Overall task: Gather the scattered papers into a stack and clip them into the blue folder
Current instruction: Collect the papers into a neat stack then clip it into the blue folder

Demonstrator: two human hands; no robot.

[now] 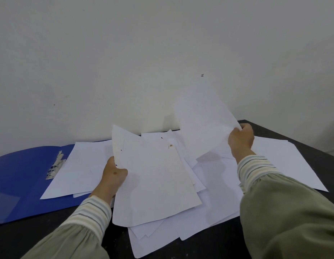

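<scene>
My left hand [114, 174] gripping a small stack of white paper sheets [153, 180], my right hand [241, 140] pinching one raised white sheet [203, 124], open blue plastic folder [18, 176] far left on black table [274, 129].

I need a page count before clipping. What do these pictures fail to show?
Head view only:
- Page count: the loose papers overlap, hiding lower sheets.
- Blue folder: cut off by the left edge; papers cover its right half.
- Metal clip: too small to tell open or closed.
- Left hand: fingers hidden behind its held stack.

Black table [285, 134] carries open blue folder [16, 184] and scattered white papers [285, 165].
</scene>
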